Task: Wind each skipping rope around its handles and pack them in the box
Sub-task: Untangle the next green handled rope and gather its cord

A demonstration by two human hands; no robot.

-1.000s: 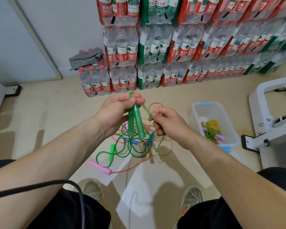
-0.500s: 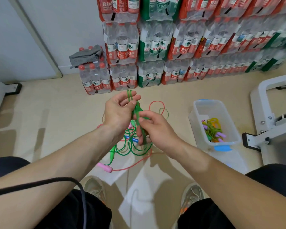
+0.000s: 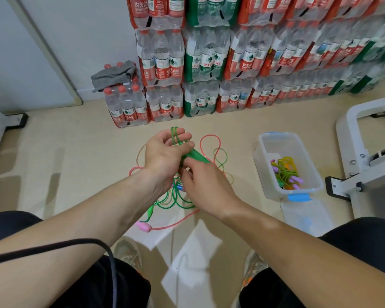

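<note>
The left hand [image 3: 165, 152] grips the green handles [image 3: 195, 155], left of the clear plastic box [image 3: 265, 174], with loops of green cord [image 3: 173, 134] hooked over its fingers. The right hand [image 3: 206, 187] pinches the handles' lower end. Risk: the trailing cord lies tangled with the pink rope [image 3: 209, 138] on the floor. Tightening a wrap may drag that rope along or pull the loops off the fingers.

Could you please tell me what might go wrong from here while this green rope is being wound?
1. The green rope appears to trail into the tangled pile with the pink rope; pulling could drag or knot them.
2. The loops over the left hand look loose and could slip off.
</note>
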